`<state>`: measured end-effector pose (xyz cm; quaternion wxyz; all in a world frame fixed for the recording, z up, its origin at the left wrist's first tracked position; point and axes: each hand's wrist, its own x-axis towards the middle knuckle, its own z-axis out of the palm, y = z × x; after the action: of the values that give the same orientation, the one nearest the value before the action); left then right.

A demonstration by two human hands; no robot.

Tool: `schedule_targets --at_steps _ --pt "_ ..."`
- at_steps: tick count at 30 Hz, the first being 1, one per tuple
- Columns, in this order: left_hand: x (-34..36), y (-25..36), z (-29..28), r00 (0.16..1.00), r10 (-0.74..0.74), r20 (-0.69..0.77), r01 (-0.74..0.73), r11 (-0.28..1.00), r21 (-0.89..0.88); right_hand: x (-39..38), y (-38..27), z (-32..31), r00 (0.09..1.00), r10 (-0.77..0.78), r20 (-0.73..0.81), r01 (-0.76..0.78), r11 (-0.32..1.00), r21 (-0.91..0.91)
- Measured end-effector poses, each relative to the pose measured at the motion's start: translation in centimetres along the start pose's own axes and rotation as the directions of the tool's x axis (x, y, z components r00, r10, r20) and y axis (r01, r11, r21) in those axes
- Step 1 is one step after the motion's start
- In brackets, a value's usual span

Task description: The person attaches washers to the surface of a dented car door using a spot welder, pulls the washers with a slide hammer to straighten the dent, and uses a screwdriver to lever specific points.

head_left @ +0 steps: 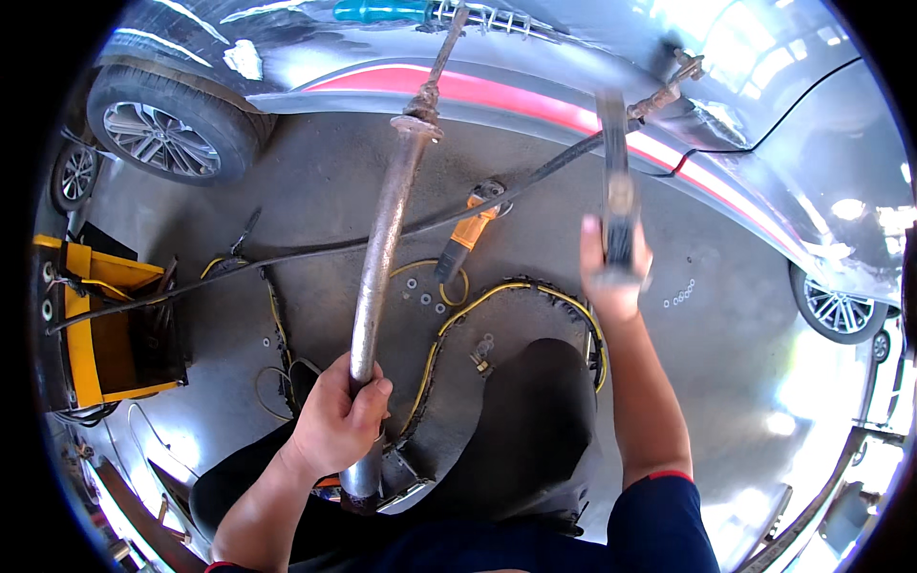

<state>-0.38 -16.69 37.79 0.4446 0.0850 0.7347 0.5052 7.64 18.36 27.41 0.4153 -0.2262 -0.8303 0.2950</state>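
Observation:
My left hand (339,415) is closed around the lower part of a long steel pipe (384,229). The pipe slants up and away, and from its far end a thinner rusty rod (447,53) reaches the grey car's side panel (564,53). My right hand (616,277) is raised near the car, its fingers wrapped round a hammer (617,158). Motion smears the hammer, so its outline is unclear. Just beyond it, a rusty clamp-like piece (669,88) sits against the panel, with a black cable (535,177) running up to it.
An orange angle grinder (468,229) lies on the floor between my arms. Several washers (426,299) are scattered nearby. The black cable stretches left to a yellow cart (105,325). A yellow-and-black hose (435,358) curves round my knee (544,382). A teal-handled tool (382,10) is at the panel's top.

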Motion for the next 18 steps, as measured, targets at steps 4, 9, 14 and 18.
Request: schedule_targets --at_steps 4,9,14,18 --pt "-0.3 0.7 0.0 0.999 -0.031 0.032 0.03 0.999 0.044 -11.9 7.6 -4.7 0.897 0.375 0.232 -0.334 0.921 -0.198" --pt "-0.3 0.6 0.2 1.0 -0.002 0.028 0.002 1.0 0.014 -23.6 12.7 -8.0 0.648 0.746 0.154 -0.548 0.597 -0.586" --pt "-0.3 1.1 0.2 0.996 -0.025 0.082 0.025 1.0 0.003 -26.8 18.2 -7.6 0.49 0.862 0.127 -0.579 0.431 -0.693" --pt "-1.3 1.4 -0.9 0.989 -0.026 0.149 0.018 0.998 0.059 -21.7 16.1 -6.3 0.296 0.94 0.171 -0.402 0.285 -0.87"
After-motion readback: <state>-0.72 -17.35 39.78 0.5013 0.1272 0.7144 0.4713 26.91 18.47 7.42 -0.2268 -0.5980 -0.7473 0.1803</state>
